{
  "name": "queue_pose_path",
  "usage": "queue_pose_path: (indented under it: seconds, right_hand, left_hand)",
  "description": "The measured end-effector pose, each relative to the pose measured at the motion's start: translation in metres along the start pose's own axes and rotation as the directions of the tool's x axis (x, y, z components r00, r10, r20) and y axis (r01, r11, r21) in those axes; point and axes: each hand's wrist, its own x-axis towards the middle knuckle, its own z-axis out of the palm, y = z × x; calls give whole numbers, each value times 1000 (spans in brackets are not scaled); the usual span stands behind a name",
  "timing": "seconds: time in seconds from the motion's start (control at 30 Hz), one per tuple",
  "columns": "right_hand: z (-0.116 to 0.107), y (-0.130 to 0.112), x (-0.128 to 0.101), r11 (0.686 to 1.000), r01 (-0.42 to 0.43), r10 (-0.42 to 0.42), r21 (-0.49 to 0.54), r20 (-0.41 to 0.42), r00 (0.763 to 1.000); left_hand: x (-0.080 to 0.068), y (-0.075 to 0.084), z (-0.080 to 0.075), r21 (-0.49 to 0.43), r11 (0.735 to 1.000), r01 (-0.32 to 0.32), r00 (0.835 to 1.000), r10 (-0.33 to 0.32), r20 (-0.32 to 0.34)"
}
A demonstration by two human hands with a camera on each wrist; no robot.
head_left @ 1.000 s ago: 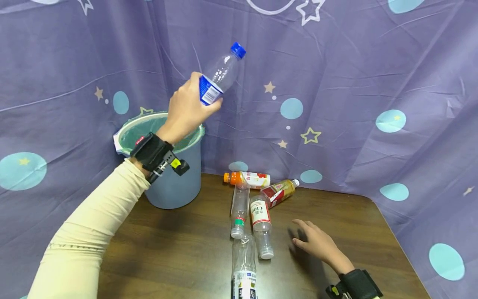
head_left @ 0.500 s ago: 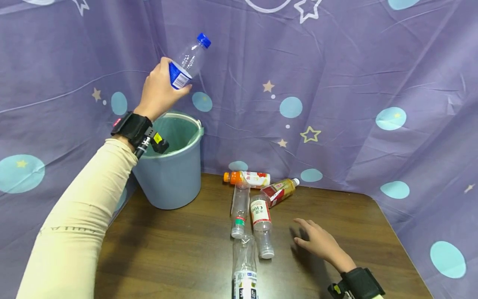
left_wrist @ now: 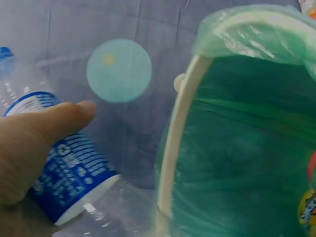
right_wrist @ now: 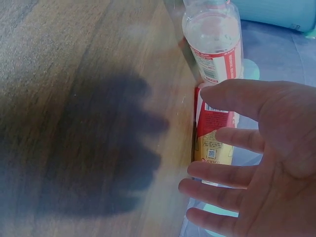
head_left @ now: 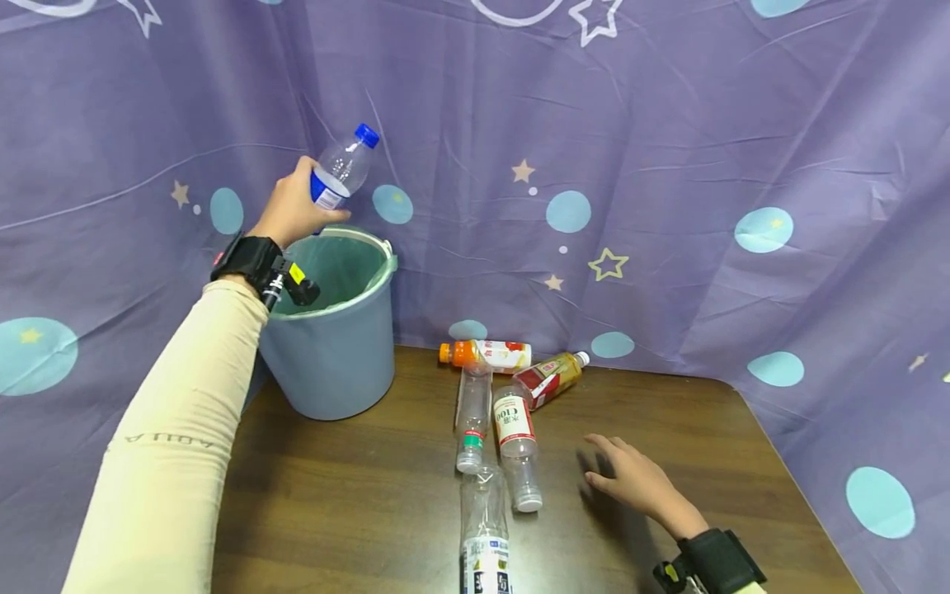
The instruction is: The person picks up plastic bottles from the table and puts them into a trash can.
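One blue-capped bottle (head_left: 338,175), gripped by your left hand (head_left: 297,205), dipped nearer the bucket (head_left: 337,363), not yet inside; right of it lay five bottles (head_left: 514,421), your right hand (head_left: 634,478) relaxed, empty.

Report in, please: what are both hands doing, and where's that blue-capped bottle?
Left hand gripping blue-capped bottle, raised near bucket, not inside. Right hand empty, over table. Five other bottles lying there, none between blue-capped bottle and bucket.
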Motion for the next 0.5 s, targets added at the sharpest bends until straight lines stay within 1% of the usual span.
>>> queue_pose_path:
  seconds: [0.07, 0.13, 0.2, 0.27, 0.37, 0.43, 0.5]
  right_hand:
    - [0, 0, 0, 1000, -1, 1, 2, 2, 1000]
    - [1, 0, 0, 1000, -1, 1, 2, 3, 1000]
    - [1, 0, 0, 1000, 0, 0, 2, 1, 1000]
    - [1, 0, 0, 1000, 4, -4, 4, -3, 1000]
    - [2, 0, -1, 1000, 6, -6, 7, -5, 1000]
    - [2, 0, -1, 1000, 4, -4, 8, -2, 1000]
    - [2, 0, -1, 1000, 1, -1, 10, 3, 1000]
  left_hand:
    - [-2, -8, 3, -8, 999, 39, 997, -38, 69]
    - [-5, -15, 6, -9, 997, 80, 987, -78, 137]
    - [-7, -20, 7, 4, 994, 112, 975, -111, 192]
    - [-9, -24, 7, 9, 989, 149, 957, -146, 252]
    - [-12, -29, 7, 24, 979, 200, 919, -196, 342]
    - [-14, -32, 6, 44, 971, 234, 886, -232, 402]
    - [-16, -35, 5, 75, 965, 253, 857, -259, 446]
